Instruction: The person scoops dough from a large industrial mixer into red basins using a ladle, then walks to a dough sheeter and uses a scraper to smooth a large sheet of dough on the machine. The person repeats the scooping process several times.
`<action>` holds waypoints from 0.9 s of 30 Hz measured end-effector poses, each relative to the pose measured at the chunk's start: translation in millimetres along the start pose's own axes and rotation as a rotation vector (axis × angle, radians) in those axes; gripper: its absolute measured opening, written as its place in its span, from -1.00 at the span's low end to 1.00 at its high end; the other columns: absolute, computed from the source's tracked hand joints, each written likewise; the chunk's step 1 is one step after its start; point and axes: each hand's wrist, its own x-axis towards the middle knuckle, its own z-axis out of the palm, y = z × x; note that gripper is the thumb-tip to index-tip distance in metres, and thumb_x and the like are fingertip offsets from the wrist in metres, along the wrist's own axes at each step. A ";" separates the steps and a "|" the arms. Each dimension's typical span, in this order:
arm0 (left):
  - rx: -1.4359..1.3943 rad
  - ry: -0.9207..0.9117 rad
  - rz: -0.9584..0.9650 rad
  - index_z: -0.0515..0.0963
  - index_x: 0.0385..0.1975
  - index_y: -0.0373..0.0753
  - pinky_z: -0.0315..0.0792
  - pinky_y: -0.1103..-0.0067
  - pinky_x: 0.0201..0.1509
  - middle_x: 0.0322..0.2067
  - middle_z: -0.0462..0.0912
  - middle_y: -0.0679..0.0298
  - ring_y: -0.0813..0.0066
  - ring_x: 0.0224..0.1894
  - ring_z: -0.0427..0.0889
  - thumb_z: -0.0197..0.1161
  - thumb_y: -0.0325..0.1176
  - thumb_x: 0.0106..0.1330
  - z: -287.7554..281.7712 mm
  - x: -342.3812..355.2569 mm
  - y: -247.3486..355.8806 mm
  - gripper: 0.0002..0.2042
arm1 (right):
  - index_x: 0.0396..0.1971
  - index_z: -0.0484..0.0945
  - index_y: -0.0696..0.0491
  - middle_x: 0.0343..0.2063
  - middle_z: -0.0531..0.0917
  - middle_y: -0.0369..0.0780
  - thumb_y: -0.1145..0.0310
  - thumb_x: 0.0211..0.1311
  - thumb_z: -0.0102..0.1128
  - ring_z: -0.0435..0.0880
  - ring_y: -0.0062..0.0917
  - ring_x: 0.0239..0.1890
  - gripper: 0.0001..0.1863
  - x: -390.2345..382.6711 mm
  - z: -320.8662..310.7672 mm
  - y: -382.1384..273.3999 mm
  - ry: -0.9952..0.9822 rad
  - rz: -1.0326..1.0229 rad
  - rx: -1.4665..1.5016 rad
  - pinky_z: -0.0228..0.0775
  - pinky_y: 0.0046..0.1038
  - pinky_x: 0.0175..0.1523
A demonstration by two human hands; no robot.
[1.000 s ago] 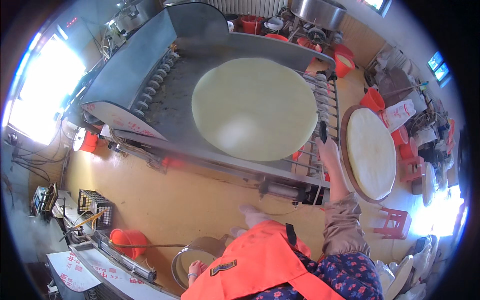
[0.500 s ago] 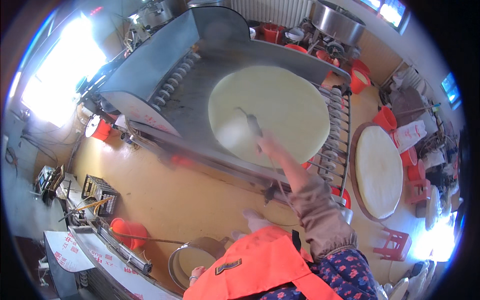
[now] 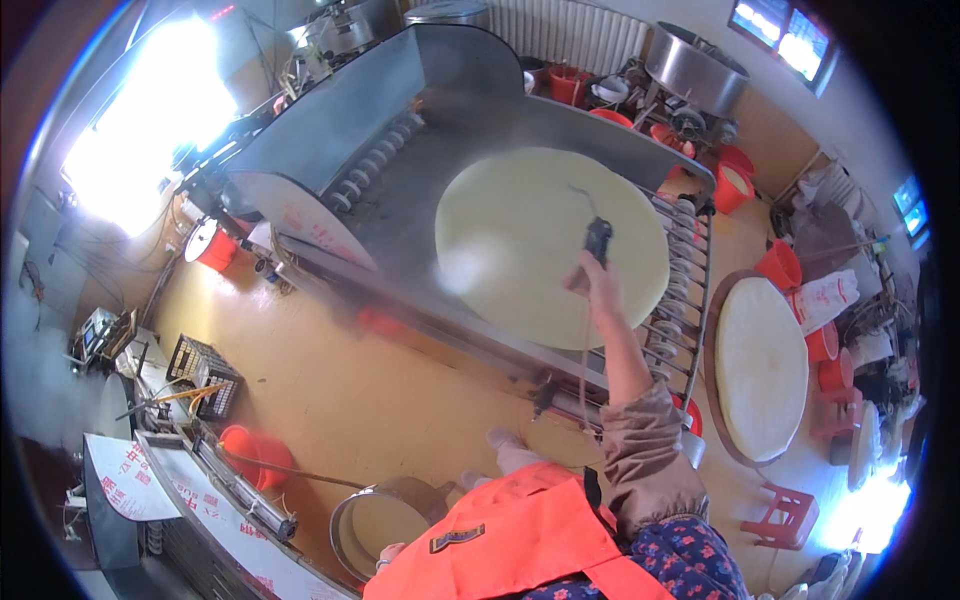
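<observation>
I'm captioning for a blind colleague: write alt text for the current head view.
A person's right hand holds a black-handled tool with a bent tip over a large, pale round sheet on a metal machine. The left hand, partly hidden by an orange apron, is near a metal pot; a second pale round lies on a brown board at right.

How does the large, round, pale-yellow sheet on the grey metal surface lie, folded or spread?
Spread: the sheet shows a rounded outline, no visible folds; the right hand hides part.
</observation>
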 end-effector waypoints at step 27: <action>-0.219 -0.168 -0.015 0.37 -0.11 -0.41 0.55 0.36 -0.26 -0.35 0.54 0.04 0.19 -0.35 0.59 0.11 -0.44 0.20 -1.9 70.6 -2.5 -0.72 | -0.16 0.35 0.20 -0.55 0.53 -0.29 0.35 0.24 -0.02 0.50 -0.65 -0.45 -0.74 -245.9 -9.9 -28.3 0.054 -0.205 -0.176 0.30 -0.59 -0.27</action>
